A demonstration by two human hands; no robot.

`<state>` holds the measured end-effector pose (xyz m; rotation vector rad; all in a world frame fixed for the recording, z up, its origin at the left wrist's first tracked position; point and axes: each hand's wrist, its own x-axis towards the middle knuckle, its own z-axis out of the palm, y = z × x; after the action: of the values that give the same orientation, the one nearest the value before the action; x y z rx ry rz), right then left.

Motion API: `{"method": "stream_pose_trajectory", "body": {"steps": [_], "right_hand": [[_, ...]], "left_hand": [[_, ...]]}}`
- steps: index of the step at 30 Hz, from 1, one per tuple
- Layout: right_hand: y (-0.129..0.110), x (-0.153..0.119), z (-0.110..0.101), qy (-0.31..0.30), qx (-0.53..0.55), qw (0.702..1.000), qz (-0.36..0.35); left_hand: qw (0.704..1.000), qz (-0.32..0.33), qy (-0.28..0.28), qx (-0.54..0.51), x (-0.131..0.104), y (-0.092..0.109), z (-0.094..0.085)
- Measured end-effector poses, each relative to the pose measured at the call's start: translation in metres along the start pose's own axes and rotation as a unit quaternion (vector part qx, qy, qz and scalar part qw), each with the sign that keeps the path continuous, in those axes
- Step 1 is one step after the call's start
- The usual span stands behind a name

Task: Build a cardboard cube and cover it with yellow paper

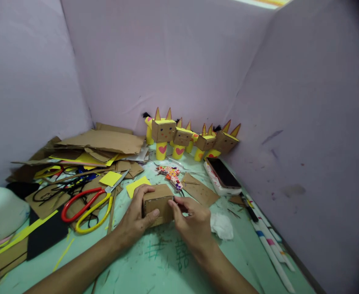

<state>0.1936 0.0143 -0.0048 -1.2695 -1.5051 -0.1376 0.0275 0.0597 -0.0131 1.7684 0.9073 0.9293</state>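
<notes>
A small brown cardboard box [159, 204] is held between my hands, just above the green tabletop. My left hand [139, 212] wraps around its left side, thumb across the front face and fingers behind. At the box's right edge, my right hand [191, 218] has thumb and forefinger pinched together; whether they grip the edge or some small piece is too small to tell. Just behind the box lies a patterned glue gun [173, 175]. Red-and-yellow-handled scissors [90, 204] rest to the left, near two yellow paper squares [137, 185].
Cardboard figures with yellow bodies and pointed ears [164, 132] stand along the back. Cardboard scraps [103, 141] pile up at left, beside a white container [3, 214]. A phone [224, 173], crumpled tissue [222, 226] and white marker pens [271, 245] lie on the right.
</notes>
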Motion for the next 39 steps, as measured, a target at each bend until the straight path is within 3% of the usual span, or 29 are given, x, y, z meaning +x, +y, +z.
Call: {"method": "stream_pose_trajectory", "body": {"steps": [7, 14, 19, 26, 32, 36, 39], "right_hand": [[-0.003, 0.003, -0.004, -0.021, -0.103, 0.991, -0.08], [-0.002, 0.006, -0.006, -0.078, -0.187, 0.976, -0.083], [-0.001, 0.009, -0.009, -0.101, -0.172, 0.977, -0.075], [0.001, 0.016, -0.017, -0.226, -0.082, 0.968, -0.066], [0.003, 0.019, -0.022, -0.275, -0.099, 0.944, -0.156], [-0.005, 0.019, -0.024, -0.255, -0.119, 0.938, -0.2], [-0.012, 0.019, -0.026, -0.256, -0.091, 0.942, -0.196]], "left_hand": [[0.994, 0.057, 0.036, 0.085, -0.003, 0.005, 0.002], [0.991, 0.054, 0.037, 0.116, -0.004, 0.01, 0.001], [0.991, 0.067, 0.017, 0.111, -0.001, 0.012, -0.007], [0.992, 0.084, -0.072, 0.068, 0.009, 0.009, -0.032], [0.989, 0.086, -0.103, 0.065, 0.013, 0.02, -0.044], [0.993, 0.053, -0.08, 0.069, 0.009, 0.033, -0.048], [0.998, 0.01, -0.047, 0.041, 0.005, 0.04, -0.051]]}}
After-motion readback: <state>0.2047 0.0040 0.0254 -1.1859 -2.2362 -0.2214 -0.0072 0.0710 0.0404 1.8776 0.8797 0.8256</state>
